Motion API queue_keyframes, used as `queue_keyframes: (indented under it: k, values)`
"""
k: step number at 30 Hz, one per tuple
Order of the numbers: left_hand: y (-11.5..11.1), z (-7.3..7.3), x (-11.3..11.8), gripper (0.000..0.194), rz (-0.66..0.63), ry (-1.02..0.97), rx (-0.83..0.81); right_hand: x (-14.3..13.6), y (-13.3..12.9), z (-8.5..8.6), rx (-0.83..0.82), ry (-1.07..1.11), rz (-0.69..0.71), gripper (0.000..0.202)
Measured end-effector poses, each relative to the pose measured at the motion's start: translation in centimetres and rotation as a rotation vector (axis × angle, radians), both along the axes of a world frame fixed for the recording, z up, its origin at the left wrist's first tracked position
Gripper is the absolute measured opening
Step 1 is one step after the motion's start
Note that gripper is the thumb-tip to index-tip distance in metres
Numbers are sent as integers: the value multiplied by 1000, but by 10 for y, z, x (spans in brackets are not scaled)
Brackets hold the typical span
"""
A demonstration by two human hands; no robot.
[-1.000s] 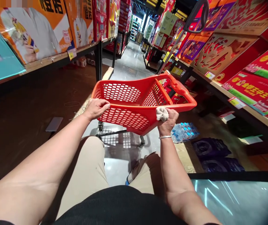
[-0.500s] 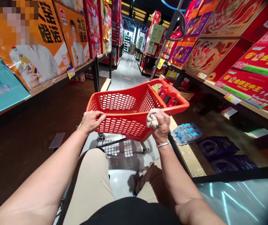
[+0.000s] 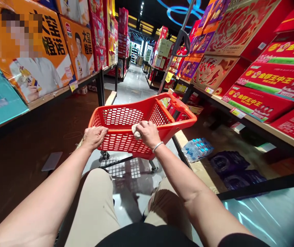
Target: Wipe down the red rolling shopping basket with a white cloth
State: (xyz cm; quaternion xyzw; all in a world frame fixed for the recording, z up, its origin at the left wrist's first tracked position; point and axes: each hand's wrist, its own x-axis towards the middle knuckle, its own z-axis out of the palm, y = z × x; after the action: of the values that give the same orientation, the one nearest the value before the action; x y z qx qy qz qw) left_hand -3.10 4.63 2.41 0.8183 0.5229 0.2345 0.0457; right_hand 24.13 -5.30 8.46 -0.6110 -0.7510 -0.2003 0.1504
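A red plastic shopping cart (image 3: 126, 142) with perforated sides stands sideways in front of my knees, its handle toward the right. My left hand (image 3: 94, 136) is closed over the near rim at the cart's left end. My right hand (image 3: 148, 133), with a light bangle at the wrist, grips a crumpled whitish cloth (image 3: 136, 131) against the same rim, near its middle. Part of the cloth is hidden under the fingers.
Shelves with orange drink cartons (image 3: 41, 55) line the left side. Red and gold boxes (image 3: 265, 85) are stacked on the right. Low on the right lie a pack of water bottles (image 3: 197, 149) and dark purple packs (image 3: 230, 164). A shiny aisle floor (image 3: 136, 77) runs ahead.
My right hand has moved left along the near rim with the cloth, from the handle end to the middle. My left hand stays on the rim. The view has shifted slightly.
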Motion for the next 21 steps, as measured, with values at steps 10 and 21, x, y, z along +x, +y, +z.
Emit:
queue_keyframes:
  k: [10,21]
  values:
    - [-11,29,51,51,75,-74,42,144,-33,24,359,171,-280,26]
    - [-36,10,138,65,-412,-53,56,49,-34,-109,28,144,-146,29]
